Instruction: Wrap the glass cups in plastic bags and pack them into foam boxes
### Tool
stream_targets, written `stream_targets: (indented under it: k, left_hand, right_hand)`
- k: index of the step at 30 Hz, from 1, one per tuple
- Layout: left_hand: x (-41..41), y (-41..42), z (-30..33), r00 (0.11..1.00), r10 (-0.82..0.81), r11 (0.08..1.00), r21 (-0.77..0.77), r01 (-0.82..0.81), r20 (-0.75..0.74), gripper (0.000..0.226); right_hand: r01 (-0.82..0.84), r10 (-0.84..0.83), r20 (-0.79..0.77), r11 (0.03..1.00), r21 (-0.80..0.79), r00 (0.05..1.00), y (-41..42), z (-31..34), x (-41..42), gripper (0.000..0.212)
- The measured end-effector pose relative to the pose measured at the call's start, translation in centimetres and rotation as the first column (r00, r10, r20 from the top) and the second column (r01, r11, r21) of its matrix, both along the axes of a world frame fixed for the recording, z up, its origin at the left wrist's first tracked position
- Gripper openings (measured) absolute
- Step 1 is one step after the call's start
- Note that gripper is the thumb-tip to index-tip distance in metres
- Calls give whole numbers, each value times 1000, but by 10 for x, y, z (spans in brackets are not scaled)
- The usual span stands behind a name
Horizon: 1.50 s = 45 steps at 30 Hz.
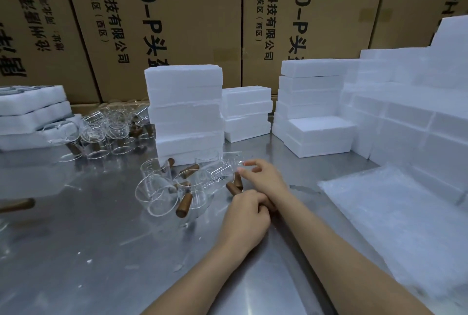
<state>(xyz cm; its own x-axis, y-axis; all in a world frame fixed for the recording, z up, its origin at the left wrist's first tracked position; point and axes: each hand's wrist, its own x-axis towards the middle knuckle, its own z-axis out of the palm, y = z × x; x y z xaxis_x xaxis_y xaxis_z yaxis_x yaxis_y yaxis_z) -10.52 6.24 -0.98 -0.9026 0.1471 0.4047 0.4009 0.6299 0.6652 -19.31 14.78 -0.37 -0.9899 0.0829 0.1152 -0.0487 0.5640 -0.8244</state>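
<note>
Under both hands (255, 195), 1 wooden-handled glass cup (229, 175) on its side.

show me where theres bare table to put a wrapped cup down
Bare steel lies near left, below the loose glass cups, and between the forearms. Crowded: around both hands, foam box stacks behind, plastic bags right.

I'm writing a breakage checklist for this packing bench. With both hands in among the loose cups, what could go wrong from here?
1. The glass cups by the hands lie crowded and tipped against each other; pulling one out may knock or chip its neighbours.
2. The left hand grips a wooden handle while the right hand reaches across it, so the glass could slip.
3. The tall foam box stack stands right behind the cups; a bump might topple it onto them.
</note>
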Motion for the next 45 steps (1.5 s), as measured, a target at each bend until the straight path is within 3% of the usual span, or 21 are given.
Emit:
stream_targets:
  k: [8,12,14,18,22,27,35,38,40,42,45]
  left_hand:
    - [-4,-4,0,1000,-18,997,-78,16,-25,28]
    - [-8,-2,1,997,-37,983,-181,24,-71,26]
    - [-11,-1,2,991,-8,992,-123,-8,-133,20]
    - [-21,-1,4,971,79,995,73,-64,-227,25]
    - [-24,-1,4,907,69,991,134,-14,-415,59]
    - [-36,-8,1,919,84,993,110,-45,-384,88]
    - [-52,-15,-1,953,110,972,231,-44,-282,88]
    - [-51,-17,0,940,173,954,286,-86,-295,78]
    - [-51,-17,1,929,195,945,314,-92,-316,68]
    - [-50,-17,1,923,199,940,330,-85,-330,65]
    - [-49,-15,2,894,187,953,296,-65,-407,63]
  right_hand:
    - [49,-47,-68,998,30,997,-3,0,-5,17]
    - [72,-112,-220,980,-184,969,5,-3,-3,9]
    - [127,-186,-291,970,-209,939,13,-4,0,8]
    - [165,-169,-467,985,-48,868,30,-6,12,6]
    - [156,10,-639,966,204,769,43,-2,30,6]
    - [212,181,-718,882,421,672,43,17,44,7]
    - [171,346,-673,799,576,654,36,23,49,10]
    - [69,266,-705,911,407,657,36,18,46,17]
    - [-59,160,-648,983,174,744,35,18,47,28]
    - [-139,100,-537,990,-32,838,36,17,44,17]
    - [-171,129,-409,983,-68,903,40,14,37,38]
